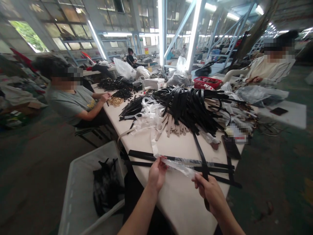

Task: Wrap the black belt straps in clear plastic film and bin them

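A translucent white strip [179,167] stretches between my two hands above the table. My left hand [157,172] is closed, pinching one end of it. With closed fingers, my right hand [207,189] grips the other end; a black strap [201,151] passes by that hand, and whether the fingers hold it too is unclear. Several long black straps [143,155] lie across the table just beyond my hands. Farther back is a big heap of black straps [183,104], with crumpled white film [150,114] at its left.
A white bin [70,186] with black pieces stands at the lower left. One person [70,101] sits at the left by small black and gold parts [115,101]; another [271,70] is at the right. A red basket [207,84] and a dark phone [231,147] are on the table [178,202].
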### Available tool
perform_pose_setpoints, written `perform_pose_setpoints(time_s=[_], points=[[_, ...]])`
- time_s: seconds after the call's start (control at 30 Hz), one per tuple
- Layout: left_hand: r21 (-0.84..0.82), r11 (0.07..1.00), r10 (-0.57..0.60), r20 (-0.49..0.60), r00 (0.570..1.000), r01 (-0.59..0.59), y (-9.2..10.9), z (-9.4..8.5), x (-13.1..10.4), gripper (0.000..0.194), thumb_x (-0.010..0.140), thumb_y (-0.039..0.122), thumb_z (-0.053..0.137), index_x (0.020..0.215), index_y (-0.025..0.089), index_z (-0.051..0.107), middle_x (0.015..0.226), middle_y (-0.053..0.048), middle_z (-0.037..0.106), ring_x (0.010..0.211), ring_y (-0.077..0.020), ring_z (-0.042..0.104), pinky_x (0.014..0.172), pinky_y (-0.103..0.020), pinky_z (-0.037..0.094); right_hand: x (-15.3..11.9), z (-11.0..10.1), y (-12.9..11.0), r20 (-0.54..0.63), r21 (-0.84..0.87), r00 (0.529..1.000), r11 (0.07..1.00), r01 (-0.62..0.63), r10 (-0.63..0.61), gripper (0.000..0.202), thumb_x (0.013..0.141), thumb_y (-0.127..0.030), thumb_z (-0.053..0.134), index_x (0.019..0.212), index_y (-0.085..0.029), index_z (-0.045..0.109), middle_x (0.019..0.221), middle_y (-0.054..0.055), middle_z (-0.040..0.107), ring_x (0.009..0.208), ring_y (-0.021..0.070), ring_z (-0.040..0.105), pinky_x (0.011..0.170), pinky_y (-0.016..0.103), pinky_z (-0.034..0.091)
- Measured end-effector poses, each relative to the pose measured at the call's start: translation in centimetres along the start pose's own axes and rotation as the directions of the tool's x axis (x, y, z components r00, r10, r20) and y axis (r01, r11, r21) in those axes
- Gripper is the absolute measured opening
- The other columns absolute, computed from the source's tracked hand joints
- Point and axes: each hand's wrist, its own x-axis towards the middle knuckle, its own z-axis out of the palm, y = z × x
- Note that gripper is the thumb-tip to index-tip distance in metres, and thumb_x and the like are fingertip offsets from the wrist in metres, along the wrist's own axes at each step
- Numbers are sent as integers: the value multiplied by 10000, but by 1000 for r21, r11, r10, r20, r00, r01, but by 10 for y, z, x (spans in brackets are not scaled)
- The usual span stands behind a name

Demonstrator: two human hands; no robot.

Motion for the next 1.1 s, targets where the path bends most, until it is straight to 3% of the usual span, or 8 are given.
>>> perform_pose_setpoints(time_s=[0.17,0.27,0.43,0.6,0.67,0.77,0.9,1.1], points=[[-168,981,-60,186,981,92,23,0,6,202,912,206,527,714,173,544,657,-9,530,707,-166,605,803,-362,513,8,-8,20,17,325,991,937,-128,130,393,766,-485,720,749,-96,664,608,17,596,376,23,256,367,196,186],[-169,985,15,207,978,20,29,5,11,291,896,301,569,650,193,456,553,60,351,499,-101,428,706,-337,505,9,-5,29,-6,363,990,923,-128,139,383,737,-472,759,750,-110,636,613,13,605,375,14,244,357,184,185],[7,979,202,145,969,-205,52,6,28,237,723,92,748,785,176,534,591,91,352,489,-50,379,560,-210,393,8,-7,41,-84,328,992,943,-61,93,415,705,-491,798,783,-119,631,637,15,614,392,15,247,360,184,193],[44,982,170,204,964,-182,104,-7,50,362,806,433,725,1022,169,604,599,79,356,462,-67,346,474,-215,339,12,-18,51,-147,260,987,965,-27,67,443,668,-517,817,743,-117,642,527,-37,498,391,31,246,361,200,163],[48,982,167,221,961,-181,126,-11,62,338,876,440,621,1051,151,608,592,69,356,443,-72,305,450,-219,318,14,-22,53,-166,257,983,966,-29,73,454,645,-525,826,737,-121,640,522,-46,483,391,34,250,357,202,177],[103,960,245,146,958,-261,155,-9,84,191,935,234,466,1010,135,612,575,55,365,438,-77,298,467,-211,326,17,-27,55,-191,263,977,964,-38,91,464,621,-533,835,728,-128,634,483,-79,412,389,30,221,354,199,181],[276,903,363,-82,928,-329,189,9,109,261,953,127,338,939,103,598,641,-22,526,506,-102,429,576,-253,431,19,-28,56,-201,244,974,969,-50,101,480,606,-539,836,771,-134,639,462,-117,309,393,38,202,356,200,184],[385,798,569,-225,791,-465,233,34,111,146,960,90,394,971,153,525,817,-35,635,647,-124,532,658,-239,425,19,-10,62,-232,236,967,971,-49,105,493,594,-567,819,759,-143,629,459,-126,274,379,49,211,362,220,185]])
